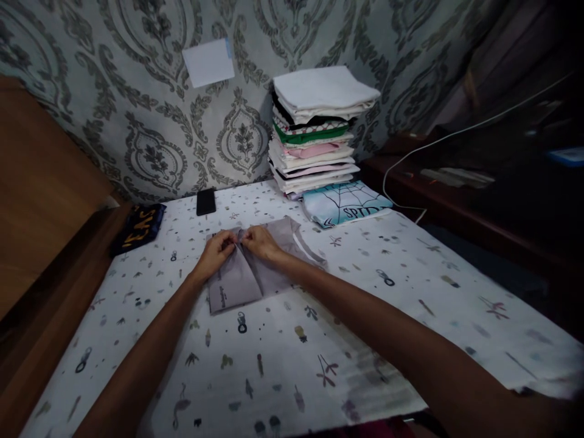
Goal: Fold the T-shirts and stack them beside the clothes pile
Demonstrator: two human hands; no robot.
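A grey T-shirt (235, 280), partly folded, lies on the patterned white sheet with its neckline at the right and small dark lettering near its left edge. At its far side my left hand (219, 250) pinches the cloth. Right beside it, my right hand (261, 243) also has its fingers closed on the shirt's fabric. Between the two hands the cloth is lifted a little, and a crease runs from there toward me. My fingertips nearly meet, so the exact bit of cloth in them is partly hidden.
A tall stack of folded clothes (314, 146) stands against the wall, with a folded teal spider-web garment (349, 204) before it. A black phone (206, 202) and a folded dark garment (139, 228) lie at the left. A white cable (449, 132) hangs at the right.
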